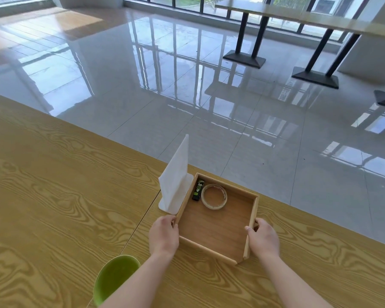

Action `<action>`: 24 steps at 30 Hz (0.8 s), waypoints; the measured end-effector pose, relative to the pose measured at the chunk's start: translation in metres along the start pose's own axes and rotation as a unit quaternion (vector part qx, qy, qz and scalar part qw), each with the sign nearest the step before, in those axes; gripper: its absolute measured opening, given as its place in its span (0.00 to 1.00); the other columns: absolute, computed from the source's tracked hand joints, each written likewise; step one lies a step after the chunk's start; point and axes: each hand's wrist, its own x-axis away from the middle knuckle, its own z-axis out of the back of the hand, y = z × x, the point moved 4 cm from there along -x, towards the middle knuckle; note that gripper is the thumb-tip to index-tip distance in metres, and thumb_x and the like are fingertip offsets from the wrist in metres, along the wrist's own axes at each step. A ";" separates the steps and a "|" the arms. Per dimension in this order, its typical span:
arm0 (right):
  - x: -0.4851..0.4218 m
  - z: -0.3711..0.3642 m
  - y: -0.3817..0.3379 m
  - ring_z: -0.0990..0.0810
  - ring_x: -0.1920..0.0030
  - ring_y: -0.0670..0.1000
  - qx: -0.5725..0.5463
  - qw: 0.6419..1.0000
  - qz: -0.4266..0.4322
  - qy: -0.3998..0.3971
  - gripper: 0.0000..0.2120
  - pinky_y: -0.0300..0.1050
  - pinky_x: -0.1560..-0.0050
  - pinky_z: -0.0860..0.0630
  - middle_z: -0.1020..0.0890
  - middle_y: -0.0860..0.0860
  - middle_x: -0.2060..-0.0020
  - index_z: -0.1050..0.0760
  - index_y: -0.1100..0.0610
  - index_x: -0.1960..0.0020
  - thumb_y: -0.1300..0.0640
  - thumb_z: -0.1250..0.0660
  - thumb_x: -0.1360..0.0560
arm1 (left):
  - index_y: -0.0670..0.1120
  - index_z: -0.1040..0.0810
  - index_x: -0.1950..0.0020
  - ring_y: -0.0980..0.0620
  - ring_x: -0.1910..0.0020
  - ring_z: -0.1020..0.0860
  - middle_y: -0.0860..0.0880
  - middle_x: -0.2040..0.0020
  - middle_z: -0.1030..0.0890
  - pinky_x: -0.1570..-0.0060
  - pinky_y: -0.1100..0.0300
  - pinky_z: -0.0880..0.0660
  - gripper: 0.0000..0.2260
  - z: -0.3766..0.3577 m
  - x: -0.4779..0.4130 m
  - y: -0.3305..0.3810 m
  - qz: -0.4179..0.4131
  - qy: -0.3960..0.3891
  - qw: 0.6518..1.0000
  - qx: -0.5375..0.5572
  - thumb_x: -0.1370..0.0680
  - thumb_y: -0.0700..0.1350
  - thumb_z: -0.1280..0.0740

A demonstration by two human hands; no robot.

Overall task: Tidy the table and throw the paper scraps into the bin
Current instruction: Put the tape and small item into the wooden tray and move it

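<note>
**Colours on my feed**

I see a yellow-tan wooden table [53, 196] with bold, swirling grain in darker brown. The square brown wooden tray [220, 225] is a redder tone, with a paler rim and fine straight grain. At its far left are a small black glue stick [198, 190] printed in green and white and a clear, cream-tinted tape roll [213, 206]. Left of the tray stands a plain white upright sheet [176, 181]. Nearest me, a lime-green round container [113, 276] is darker olive inside. Beyond are glossy pale grey floor tiles [187, 96] and, far right, black table bases [316, 78].
</note>
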 end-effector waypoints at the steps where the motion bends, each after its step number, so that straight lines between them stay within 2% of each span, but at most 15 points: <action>1: 0.001 0.000 -0.001 0.22 0.45 0.56 0.000 1.000 0.000 0.000 0.19 0.50 0.49 0.25 0.19 0.55 0.43 0.26 0.59 0.33 0.54 0.33 0.21 | 0.46 0.19 0.38 0.48 0.45 0.20 0.48 0.45 0.17 0.44 0.54 0.25 0.13 0.000 0.000 -0.001 -0.001 0.000 1.000 0.000 0.22 0.41 0.33; 8: 0.003 -0.001 -0.005 0.21 0.46 0.56 0.000 1.000 -0.002 0.004 0.18 0.49 0.51 0.26 0.19 0.55 0.44 0.26 0.59 0.33 0.54 0.33 0.21 | 0.46 0.18 0.39 0.48 0.45 0.21 0.48 0.45 0.17 0.44 0.54 0.25 0.13 0.003 -0.003 -0.003 0.000 0.003 1.000 0.000 0.22 0.41 0.33; 18: 0.004 0.002 -0.006 0.21 0.46 0.56 -0.003 1.000 0.000 -0.004 0.19 0.50 0.48 0.24 0.19 0.54 0.45 0.27 0.59 0.33 0.53 0.33 0.21 | 0.47 0.19 0.39 0.48 0.47 0.21 0.48 0.46 0.17 0.46 0.53 0.25 0.13 0.002 -0.003 -0.002 -0.003 -0.013 1.000 -0.014 0.23 0.41 0.33; 21: 0.004 0.002 -0.004 0.21 0.45 0.56 -0.010 1.000 0.001 -0.012 0.20 0.51 0.47 0.24 0.19 0.55 0.44 0.27 0.59 0.32 0.52 0.33 0.21 | 0.46 0.21 0.37 0.48 0.48 0.21 0.48 0.46 0.19 0.49 0.54 0.25 0.14 0.003 0.000 0.001 -0.026 -0.020 0.999 -0.029 0.22 0.42 0.34; 24: 0.006 0.003 -0.003 0.22 0.39 0.58 -0.022 1.000 -0.007 -0.020 0.24 0.53 0.42 0.25 0.21 0.57 0.39 0.31 0.60 0.29 0.50 0.34 0.21 | 0.47 0.26 0.34 0.48 0.46 0.24 0.48 0.44 0.23 0.52 0.57 0.27 0.16 0.003 0.008 0.009 -0.082 -0.024 0.992 -0.091 0.22 0.45 0.36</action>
